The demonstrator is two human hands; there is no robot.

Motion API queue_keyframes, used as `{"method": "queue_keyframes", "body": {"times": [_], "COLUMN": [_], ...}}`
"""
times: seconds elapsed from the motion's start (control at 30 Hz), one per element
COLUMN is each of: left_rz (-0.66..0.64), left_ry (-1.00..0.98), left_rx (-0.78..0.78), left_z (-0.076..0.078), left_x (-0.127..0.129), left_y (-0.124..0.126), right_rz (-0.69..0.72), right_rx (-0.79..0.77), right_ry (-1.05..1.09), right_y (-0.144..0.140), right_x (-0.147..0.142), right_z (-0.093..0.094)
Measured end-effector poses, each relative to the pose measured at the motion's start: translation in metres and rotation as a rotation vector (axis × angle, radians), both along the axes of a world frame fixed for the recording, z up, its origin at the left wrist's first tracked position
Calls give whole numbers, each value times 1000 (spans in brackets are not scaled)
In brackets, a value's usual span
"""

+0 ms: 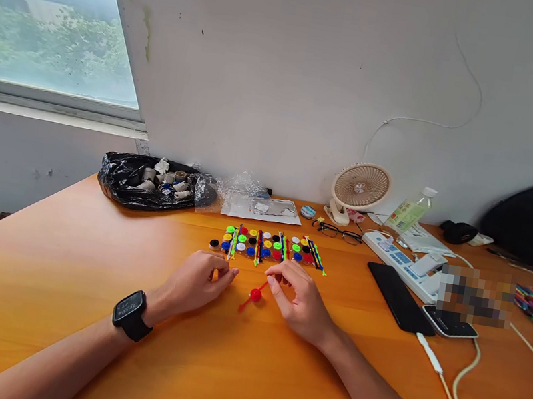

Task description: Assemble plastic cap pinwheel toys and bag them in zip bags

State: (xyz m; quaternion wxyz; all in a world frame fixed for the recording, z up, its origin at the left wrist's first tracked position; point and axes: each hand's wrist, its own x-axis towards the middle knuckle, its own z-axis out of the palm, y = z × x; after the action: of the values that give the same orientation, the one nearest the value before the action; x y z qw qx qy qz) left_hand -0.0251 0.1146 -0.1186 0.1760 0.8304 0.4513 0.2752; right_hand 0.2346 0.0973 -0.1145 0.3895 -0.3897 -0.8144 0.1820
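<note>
My right hand [300,299] pinches the upper end of a thin red plastic stick [243,306] between thumb and fingertips. A round red knob-like piece [256,296] sits midway along the stick, just above the table or touching it; I cannot tell which. My left hand [197,281] rests on the wood to the left, its fingers curled under and its thumb pointing towards the red piece. Nothing shows in its grasp. Beyond both hands lie rows of small coloured round pieces [267,244], with bundles of coloured sticks [257,249] between them. One black round piece [213,244] lies at their left end.
At the back stand a black plastic bag [118,179] of grey pieces, clear wrapping, a small fan [360,186] and glasses [342,234]. To the right are a bottle [410,210], a power strip [398,262], a black phone [397,296] and white cables [465,366].
</note>
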Motion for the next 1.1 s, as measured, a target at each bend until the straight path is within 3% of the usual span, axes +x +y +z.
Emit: {"method": "queue_keyframes", "body": {"times": [0.23, 0.4, 0.7, 0.9, 1.1], "left_rz": [-211, -322, -365, -349, -313], "left_ry": [-25, 43, 101, 118, 129], "left_rx": [183, 202, 179, 215, 241], "left_z": [5, 7, 9, 4, 2], "left_x": [6, 11, 16, 16, 14], "left_y": [-12, -20, -24, -22, -19], "right_rz": [-139, -191, -96, 21, -4], "right_rx": [-124, -181, -249, -387, -390], "right_ry": [45, 57, 45, 12, -29], "right_y": [5, 9, 9, 12, 15], "right_x": [3, 6, 7, 15, 20], "right_z": [-4, -5, -3, -5, -3]}}
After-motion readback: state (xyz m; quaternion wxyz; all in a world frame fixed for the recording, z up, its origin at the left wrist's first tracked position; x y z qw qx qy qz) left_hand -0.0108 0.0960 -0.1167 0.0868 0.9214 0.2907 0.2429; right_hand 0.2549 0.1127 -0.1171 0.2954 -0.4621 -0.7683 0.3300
